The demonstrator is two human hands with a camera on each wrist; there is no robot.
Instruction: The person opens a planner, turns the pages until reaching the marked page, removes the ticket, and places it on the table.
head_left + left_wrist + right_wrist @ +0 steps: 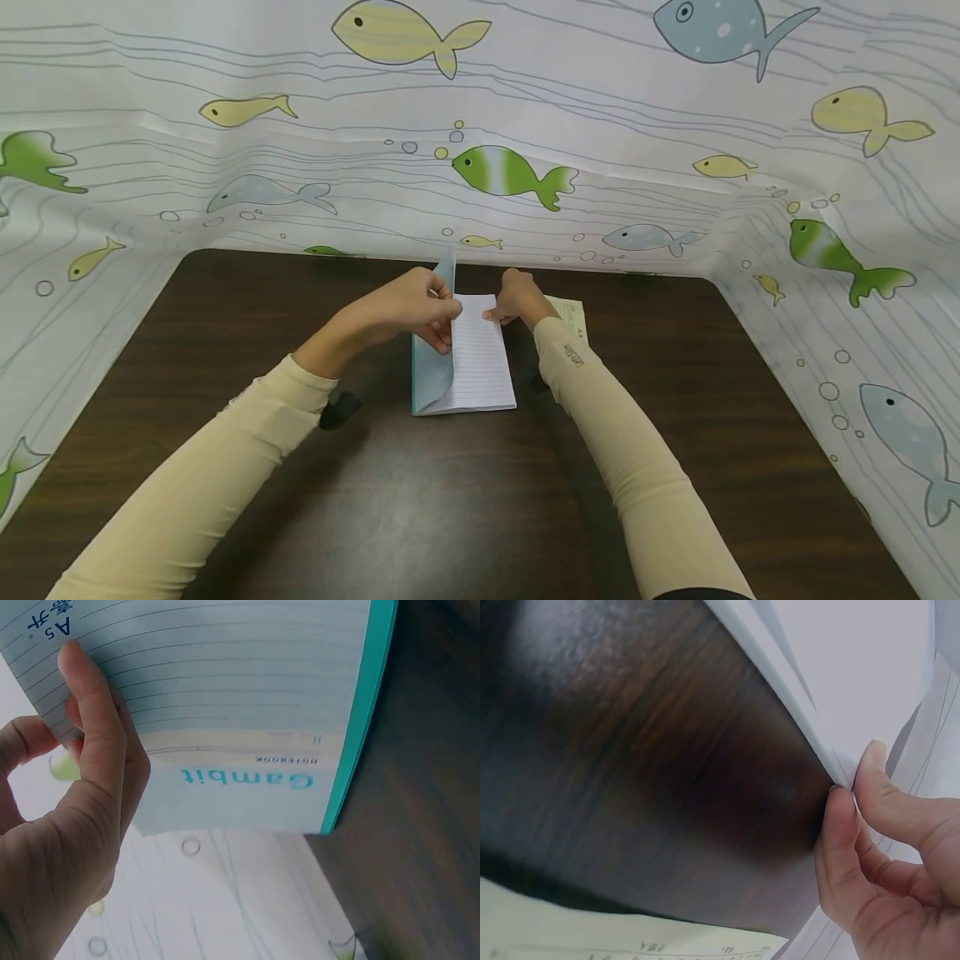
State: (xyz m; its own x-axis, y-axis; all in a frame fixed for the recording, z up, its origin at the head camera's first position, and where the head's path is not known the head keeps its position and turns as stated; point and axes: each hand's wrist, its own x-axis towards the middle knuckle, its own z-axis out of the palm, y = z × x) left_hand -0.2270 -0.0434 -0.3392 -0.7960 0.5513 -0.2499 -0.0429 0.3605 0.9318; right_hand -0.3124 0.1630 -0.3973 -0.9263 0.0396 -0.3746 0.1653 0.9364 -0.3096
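A lined notebook [482,358] with a pale blue cover [247,682] and a teal spine [360,720] lies at the far middle of the table, its cover lifted partway. My left hand [420,307] pinches the free edge of that cover between thumb and fingers, and the word "Gambit" shows on it in the left wrist view. On the other side, my right hand [521,298] pinches the right edge of the white pages [870,660], thumb on top and fingers beneath.
A pale yellow-green printed sheet [568,315] lies on the dark wooden table [420,508], partly behind the right wrist. White fabric [300,50] printed with fish rises around the table's back and sides.
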